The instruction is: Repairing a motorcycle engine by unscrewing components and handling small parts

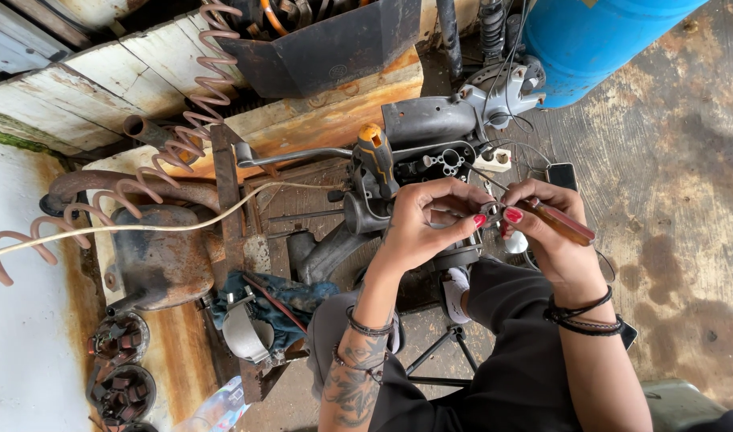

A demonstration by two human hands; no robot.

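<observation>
My left hand [430,220] pinches a small dark metal part [488,210] between thumb and fingers over a grey motorcycle handlebar assembly [430,128]. Close on its right, my right hand [546,228] grips a screwdriver with a brown translucent handle [565,224], its thin shaft [482,178] pointing up and left toward the small part. Both hands meet at the part, red-painted thumbnails touching it. A second screwdriver with an orange-and-black handle [376,156] lies on the assembly just left of my left hand.
A blue barrel [590,40] stands at the top right. A coiled pink air hose [182,136] and a white cord [142,226] cross the worn wooden bench [318,120]. A rusty pipe fitting [162,256], stator coils [118,368] and a blue rag [278,300] lie left. Concrete floor lies right.
</observation>
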